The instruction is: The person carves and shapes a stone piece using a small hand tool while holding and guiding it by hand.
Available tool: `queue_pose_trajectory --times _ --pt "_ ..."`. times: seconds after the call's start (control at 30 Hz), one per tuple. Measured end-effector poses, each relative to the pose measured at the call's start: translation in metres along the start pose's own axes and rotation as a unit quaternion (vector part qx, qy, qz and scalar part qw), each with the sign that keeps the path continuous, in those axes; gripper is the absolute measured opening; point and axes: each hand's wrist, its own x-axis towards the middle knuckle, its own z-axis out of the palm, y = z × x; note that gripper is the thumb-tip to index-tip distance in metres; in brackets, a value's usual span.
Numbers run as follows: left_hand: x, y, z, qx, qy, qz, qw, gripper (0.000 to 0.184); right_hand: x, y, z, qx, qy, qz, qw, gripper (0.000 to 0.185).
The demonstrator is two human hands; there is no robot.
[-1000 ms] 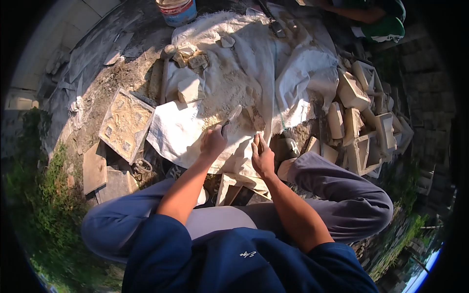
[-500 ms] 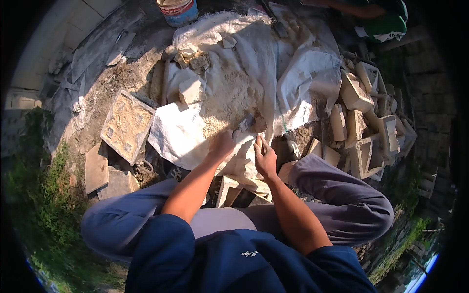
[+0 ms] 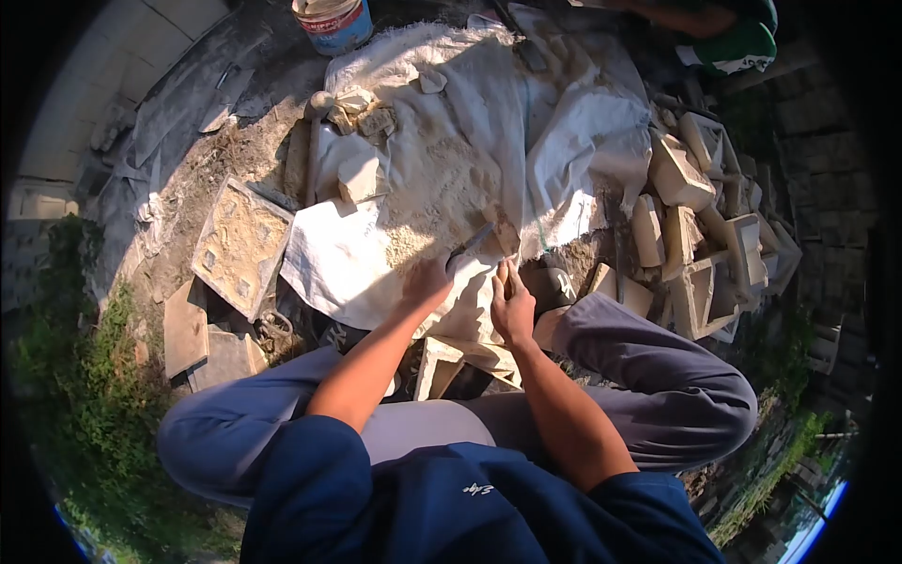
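Note:
My left hand (image 3: 428, 282) is closed around a tool with a flat grey blade (image 3: 473, 239) that points up and to the right. My right hand (image 3: 513, 308) grips a short-handled tool with a brownish head (image 3: 507, 239), its thumb along the handle. The two tool heads are close together above a white woven sack sheet (image 3: 329, 258); I cannot tell whether they touch. Pale crumbly powder (image 3: 427, 211) covers the middle of the sheet. Just below my hands, between my legs, lies a pale box-like block (image 3: 440, 365).
Pale hollow blocks (image 3: 700, 291) are piled on the right. At left, a square tray-like slab (image 3: 242, 246) with crumbs leans over flat tiles (image 3: 186, 324). Stone chunks (image 3: 362, 177) rest on the sheet. A blue-red bucket (image 3: 334, 26) and another person's green garment (image 3: 738, 47) are at the top.
The left blade has turned from broad face to a thin edge-on slant. My right hand and its tool have shifted slightly right. The whole view has moved a little.

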Motion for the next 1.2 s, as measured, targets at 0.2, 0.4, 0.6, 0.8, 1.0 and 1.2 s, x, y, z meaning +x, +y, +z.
queue_pose_trajectory --times 0.2,0.4,0.6,0.8,1.0,1.2 --pt "0.007 -0.007 -0.007 -0.023 -0.047 -0.026 0.998 0.046 0.002 0.002 0.004 0.013 0.02 -0.034 0.999 0.046" --pt "0.004 -0.001 0.0 -0.053 -0.011 -0.026 0.998 0.05 0.003 0.006 0.001 -0.005 -0.003 0.008 1.0 0.047" --pt "0.004 -0.013 -0.007 0.017 -0.026 -0.002 0.999 0.05 0.004 0.006 0.002 0.004 0.005 -0.002 1.0 0.048" --pt "0.01 0.001 -0.009 -0.04 -0.006 -0.041 0.998 0.053 0.005 0.01 0.002 -0.005 0.001 0.009 1.0 0.048" --pt "0.003 -0.017 -0.006 -0.016 -0.039 -0.02 0.999 0.055 0.01 0.005 0.001 -0.003 0.002 -0.01 1.0 0.049" --pt "0.004 -0.004 -0.006 -0.003 0.005 0.001 1.0 0.051 0.004 0.006 0.0 0.004 -0.004 0.012 1.0 0.049"
